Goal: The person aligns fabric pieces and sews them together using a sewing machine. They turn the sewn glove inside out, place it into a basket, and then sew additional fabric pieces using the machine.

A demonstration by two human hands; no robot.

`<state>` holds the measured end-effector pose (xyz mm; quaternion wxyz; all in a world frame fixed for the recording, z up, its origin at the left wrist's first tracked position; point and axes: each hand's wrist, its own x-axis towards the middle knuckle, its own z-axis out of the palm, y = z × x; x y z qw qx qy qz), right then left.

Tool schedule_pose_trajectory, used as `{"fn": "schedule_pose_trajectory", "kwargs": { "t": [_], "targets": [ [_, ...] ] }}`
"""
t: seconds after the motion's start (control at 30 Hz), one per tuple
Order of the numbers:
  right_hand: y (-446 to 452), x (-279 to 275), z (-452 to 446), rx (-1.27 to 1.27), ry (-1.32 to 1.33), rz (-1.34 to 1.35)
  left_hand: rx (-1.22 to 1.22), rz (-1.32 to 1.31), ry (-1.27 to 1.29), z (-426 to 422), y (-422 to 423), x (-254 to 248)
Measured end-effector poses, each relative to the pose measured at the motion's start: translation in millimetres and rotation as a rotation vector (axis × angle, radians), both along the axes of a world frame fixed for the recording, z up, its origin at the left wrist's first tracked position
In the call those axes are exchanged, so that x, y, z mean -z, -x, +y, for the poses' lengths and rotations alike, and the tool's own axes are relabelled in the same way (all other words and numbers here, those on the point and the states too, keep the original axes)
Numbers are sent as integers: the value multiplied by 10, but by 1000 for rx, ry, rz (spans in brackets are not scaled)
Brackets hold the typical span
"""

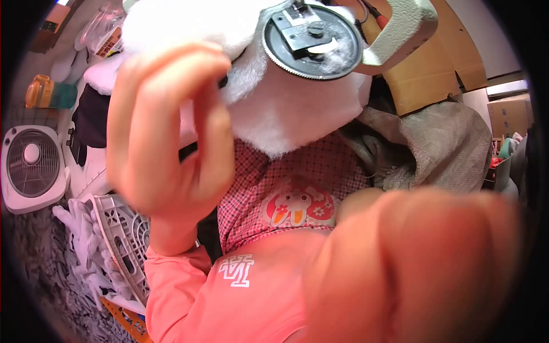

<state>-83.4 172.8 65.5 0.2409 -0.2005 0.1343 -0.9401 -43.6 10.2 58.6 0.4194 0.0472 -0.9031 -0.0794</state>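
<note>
My left hand (171, 126) is raised at the left, with bent fingers and a gap between the thumb and fingertips. Nothing shows clearly in it; it is nearest to white fluffy material (286, 108). Very close to the camera at the lower right is my right hand (440, 257), large and blurred. Its fingers cannot be made out, nor anything in them. A round black toothed plate (313, 43) with a metal piece and white fluff on it sits at the top, on a pale machine arm (406, 34). The white material hangs beneath the plate.
A grey-white fan (34, 166) stands at the far left, below an orange-and-teal bottle (54, 93). A white plastic basket (123, 240) and grey fluffy pieces (40, 268) lie lower left. Cardboard (423, 68) and a woven sack (440, 143) are at the right.
</note>
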Motion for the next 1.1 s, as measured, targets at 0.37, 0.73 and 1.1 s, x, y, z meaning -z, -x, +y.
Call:
{"fn": "schedule_pose_trajectory", "kwargs": {
  "t": [0.37,0.73,1.1],
  "targets": [
    [330,1013,-709,1019,-936,1089,-5,-68,-474,111,129,152],
    [718,669,-480,908,-839,1290,-112,232,10,-113,413,98],
    [502,546,-593,912,-648,1191,-185,150,527,-194,385,-27]
  ]
}}
